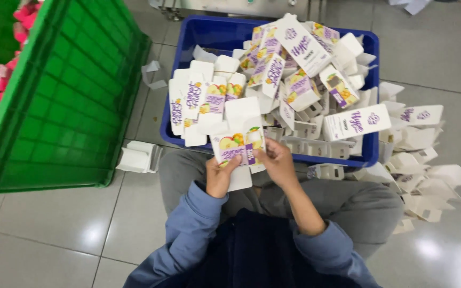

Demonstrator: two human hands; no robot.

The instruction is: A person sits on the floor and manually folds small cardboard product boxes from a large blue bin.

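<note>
Green plastic crate tilted on the tiled floor, far left, biggest item; pink packets show past its left rim. Blue bin sits centre, just ahead of the person's knees, heaped with small white-and-purple cartons, some flat, some folded up, fruit print on the sides. More flat white cartons spilled on the floor off the bin's right edge, touching it. A few white blanks lie on the floor near the bin's near-left corner, between bin and crate. One flat carton is held over the bin's near edge, above the lap. Left hand closed on its lower left corner, thumb on top. Right hand pinches its right edge, fingers curled. Both grips firm on the same carton. Blue sleeves, grey trousers.
</note>
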